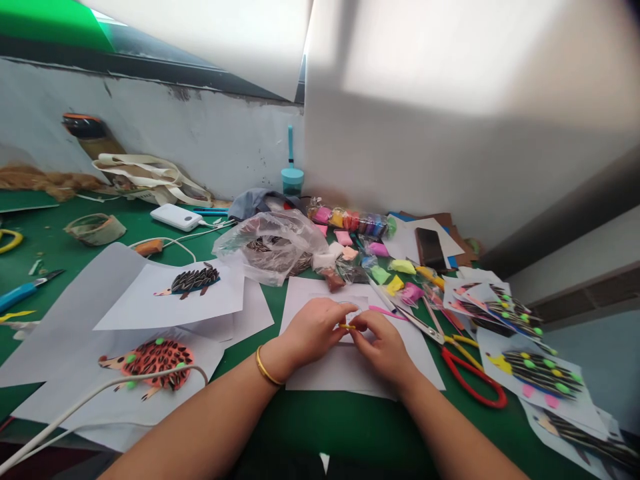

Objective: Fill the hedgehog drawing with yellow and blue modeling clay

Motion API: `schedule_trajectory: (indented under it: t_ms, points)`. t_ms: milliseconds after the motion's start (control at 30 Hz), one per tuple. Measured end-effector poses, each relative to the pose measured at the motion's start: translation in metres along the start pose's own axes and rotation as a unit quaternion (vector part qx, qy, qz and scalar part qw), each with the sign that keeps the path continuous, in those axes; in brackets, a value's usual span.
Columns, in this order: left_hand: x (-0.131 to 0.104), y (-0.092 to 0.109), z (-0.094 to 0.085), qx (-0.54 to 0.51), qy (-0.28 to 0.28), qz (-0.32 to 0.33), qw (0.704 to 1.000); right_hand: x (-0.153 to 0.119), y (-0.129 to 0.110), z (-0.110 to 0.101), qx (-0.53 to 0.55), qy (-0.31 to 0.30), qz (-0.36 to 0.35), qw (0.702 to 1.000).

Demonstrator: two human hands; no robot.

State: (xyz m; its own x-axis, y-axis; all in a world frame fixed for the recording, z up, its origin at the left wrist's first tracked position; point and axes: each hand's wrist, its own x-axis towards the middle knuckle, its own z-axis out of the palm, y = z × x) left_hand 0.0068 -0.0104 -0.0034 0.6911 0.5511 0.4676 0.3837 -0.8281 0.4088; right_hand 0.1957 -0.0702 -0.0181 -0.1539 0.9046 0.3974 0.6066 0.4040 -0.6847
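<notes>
My left hand (314,335) and my right hand (384,347) meet over a stack of white paper (325,370). Between their fingertips is a small yellow piece of modelling clay (347,326), pinched from both sides. Fingers partly cover it, so its full shape is hidden. Under the hands lies a small clear sheet or bag, hard to make out. Just beyond the paper are soft clay packets, among them a yellow one (395,285), a brown one (333,280) and a magenta one (413,293).
Red-and-yellow-handled scissors (473,380) lie right of the paper. A plastic bag of sunflower seeds (273,247) sits behind it. Seed-covered hedgehog pictures lie left (155,363) and right (543,373). A white cable (100,393) crosses the left side; a phone (430,248) rests at back right.
</notes>
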Motion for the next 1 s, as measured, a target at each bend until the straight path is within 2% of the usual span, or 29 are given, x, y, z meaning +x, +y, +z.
schedule_trajectory:
  t_ms: [633,1000]
  points:
    - [0.0016,0.0023,-0.0009,0.059,-0.031,0.026,0.997,-0.0002,-0.0047,-0.0012,0.003,-0.023,0.015,1.000]
    - [0.0006,0.0045,-0.0026,0.048,-0.043,0.032,0.997,-0.0012,-0.0032,0.0000,0.006,-0.029,0.005,1.000]
